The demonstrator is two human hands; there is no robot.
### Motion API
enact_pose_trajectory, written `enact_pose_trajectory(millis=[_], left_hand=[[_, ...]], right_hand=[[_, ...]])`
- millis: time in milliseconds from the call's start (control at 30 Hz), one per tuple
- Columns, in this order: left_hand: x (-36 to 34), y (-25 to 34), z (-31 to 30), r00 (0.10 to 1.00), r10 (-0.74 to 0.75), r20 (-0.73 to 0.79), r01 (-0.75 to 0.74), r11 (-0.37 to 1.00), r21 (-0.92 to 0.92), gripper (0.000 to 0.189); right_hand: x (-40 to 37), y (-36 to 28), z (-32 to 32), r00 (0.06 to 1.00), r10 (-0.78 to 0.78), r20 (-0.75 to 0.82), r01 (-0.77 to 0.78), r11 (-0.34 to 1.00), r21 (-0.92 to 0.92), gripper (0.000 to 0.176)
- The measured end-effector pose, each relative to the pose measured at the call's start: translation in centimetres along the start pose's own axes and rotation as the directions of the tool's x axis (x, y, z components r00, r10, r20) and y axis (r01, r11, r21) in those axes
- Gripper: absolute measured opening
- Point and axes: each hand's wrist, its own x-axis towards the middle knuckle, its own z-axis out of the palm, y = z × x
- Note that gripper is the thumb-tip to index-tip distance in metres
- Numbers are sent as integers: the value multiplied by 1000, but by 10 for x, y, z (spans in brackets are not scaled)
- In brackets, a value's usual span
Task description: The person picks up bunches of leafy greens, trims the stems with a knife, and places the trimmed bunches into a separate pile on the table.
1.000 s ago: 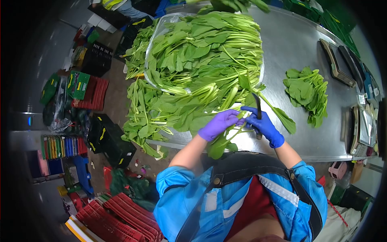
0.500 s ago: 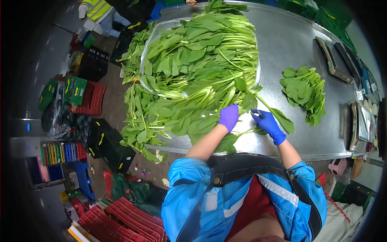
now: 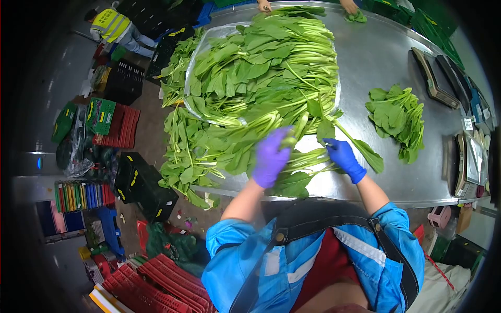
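My left hand (image 3: 271, 158), in a purple glove, is smeared by motion over the leafy greens at the pile's near edge; whether it holds any cannot be made out. A blue glove covers my right hand (image 3: 345, 160), whose fingers are closed around something small, mostly hidden, with a pale glint at the fingertips. Between the hands lie loose green stalks (image 3: 310, 159) and a broad leaf (image 3: 293, 184). A single leafy stem (image 3: 360, 143) slants just beyond my right hand. The large heap of leafy greens (image 3: 261, 68) rests in a clear plastic-lined container (image 3: 191, 99).
A smaller bunch of greens (image 3: 399, 120) lies on the metal table (image 3: 360, 68) at right. Scales (image 3: 436, 78) stand along the right edge. Across the table, another person's hand (image 3: 349, 6) touches a few leaves. Black crates (image 3: 146, 190) and red crates (image 3: 156, 287) stand on the left.
My left hand has moved left and slightly up, away from the stalks, uncovering them. My right hand stays nearly in place. Another person's hands have come into view at the far edge.
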Motion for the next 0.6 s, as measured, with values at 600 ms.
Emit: enact_pose_trajectory(millis=[600], left_hand=[[11,-9,28,956,56,288,-85,992,90,28]], right_hand=[[-21,-13,-94,928,330,175,-372,774,512,18]])
